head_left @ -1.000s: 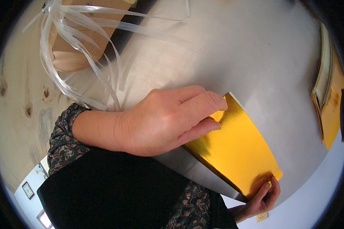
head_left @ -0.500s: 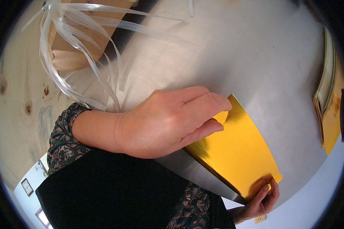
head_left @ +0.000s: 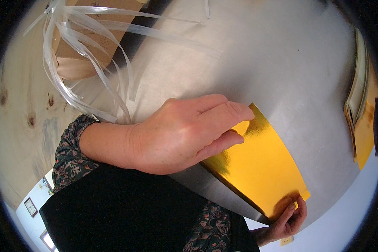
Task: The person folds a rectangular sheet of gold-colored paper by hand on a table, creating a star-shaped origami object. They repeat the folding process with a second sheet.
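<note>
A shiny gold foil sheet (head_left: 262, 159) lies slanted on the grey work surface, its lit face up. My left hand (head_left: 185, 130) comes in from the left and is closed over the sheet's left end. Its thumb and forefinger bend toward each other, with a patch of gold between them. The rest of its fingers and that end of the sheet are hidden behind the hand. At the sheet's right end, my right hand (head_left: 290, 218) pinches the near corner, thumb and fingers together at the edge. A dark strip shows along the sheet's near edge.
Clear plastic strips (head_left: 82, 48) hang in a loose bunch at upper left, before a brown cardboard box (head_left: 82, 59). A wooden board (head_left: 23, 84) stands along the left. By the far right edge of the grey surface (head_left: 273, 54) is a pale, layered stack (head_left: 357, 80) with gold sheets (head_left: 367, 143).
Both hands and the gold foil sheet stay nearly in place. The left hand has shifted only very slightly leftward.
</note>
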Demonstrator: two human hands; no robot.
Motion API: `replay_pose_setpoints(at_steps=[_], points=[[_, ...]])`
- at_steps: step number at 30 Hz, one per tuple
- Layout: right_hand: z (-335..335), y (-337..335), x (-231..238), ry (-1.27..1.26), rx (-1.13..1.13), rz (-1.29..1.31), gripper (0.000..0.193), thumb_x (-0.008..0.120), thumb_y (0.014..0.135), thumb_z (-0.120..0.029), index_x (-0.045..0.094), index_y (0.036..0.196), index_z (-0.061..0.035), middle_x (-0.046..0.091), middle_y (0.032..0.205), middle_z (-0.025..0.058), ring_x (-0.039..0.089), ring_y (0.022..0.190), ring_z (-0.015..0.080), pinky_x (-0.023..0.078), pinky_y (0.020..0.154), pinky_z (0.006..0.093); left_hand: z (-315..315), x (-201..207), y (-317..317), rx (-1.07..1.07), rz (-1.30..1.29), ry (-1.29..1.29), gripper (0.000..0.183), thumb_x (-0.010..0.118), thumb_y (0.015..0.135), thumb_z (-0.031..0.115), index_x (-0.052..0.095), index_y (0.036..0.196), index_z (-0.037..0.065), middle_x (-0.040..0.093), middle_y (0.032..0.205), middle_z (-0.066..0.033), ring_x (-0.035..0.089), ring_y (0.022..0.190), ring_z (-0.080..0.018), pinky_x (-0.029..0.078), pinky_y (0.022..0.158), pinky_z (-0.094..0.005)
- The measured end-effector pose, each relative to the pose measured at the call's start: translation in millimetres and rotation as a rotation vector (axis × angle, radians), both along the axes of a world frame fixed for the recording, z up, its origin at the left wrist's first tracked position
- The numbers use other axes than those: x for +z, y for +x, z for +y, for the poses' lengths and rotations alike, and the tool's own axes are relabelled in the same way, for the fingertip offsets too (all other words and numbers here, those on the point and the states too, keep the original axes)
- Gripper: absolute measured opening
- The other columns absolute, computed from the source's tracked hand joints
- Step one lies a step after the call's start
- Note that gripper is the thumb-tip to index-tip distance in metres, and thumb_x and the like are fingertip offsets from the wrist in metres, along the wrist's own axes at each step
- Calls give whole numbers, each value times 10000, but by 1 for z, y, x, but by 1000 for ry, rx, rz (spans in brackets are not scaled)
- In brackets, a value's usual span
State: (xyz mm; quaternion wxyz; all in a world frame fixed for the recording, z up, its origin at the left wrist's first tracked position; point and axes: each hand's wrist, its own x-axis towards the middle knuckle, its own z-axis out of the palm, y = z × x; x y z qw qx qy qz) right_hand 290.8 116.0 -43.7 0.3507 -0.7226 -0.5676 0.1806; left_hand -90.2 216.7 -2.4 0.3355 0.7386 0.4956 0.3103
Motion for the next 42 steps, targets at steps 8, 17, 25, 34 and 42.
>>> replay_pose_setpoints(at_steps=[8,17,25,34,42], points=[[2,-1,7,-55,-14,2,258,634,1060,-111,678,1287,4,721,1096,80,574,886,92,466,834,220,2,1,-2,1,-6,2,461,821,886,21,652,1313,-13,655,869,-96,655,719,-197,535,634,-307],[7,1,6,-18,29,-14,260,648,1051,-105,680,1280,16,716,1048,68,528,810,81,449,783,220,5,4,-4,13,7,-15,456,832,877,33,668,1301,1,650,854,-87,650,714,-196,532,630,-305],[6,-8,7,-8,-23,-7,234,672,978,-43,698,1197,37,750,1090,163,575,692,76,435,604,206,1,2,10,48,151,-18,439,840,861,29,704,1278,43,650,832,-58,603,648,-125,474,576,-250],[-23,25,-8,11,59,11,288,761,848,55,737,1130,3,794,1020,127,576,610,52,425,552,213,-42,-18,54,101,96,-272,472,747,938,-23,612,1389,16,658,863,-54,589,607,-63,463,538,-196],[-37,55,-36,32,129,-8,245,777,838,31,757,1078,-11,788,934,127,590,551,89,434,527,220,-71,-59,74,81,212,-241,469,675,983,-14,560,1437,11,658,816,-52,592,606,-51,455,526,-186]])
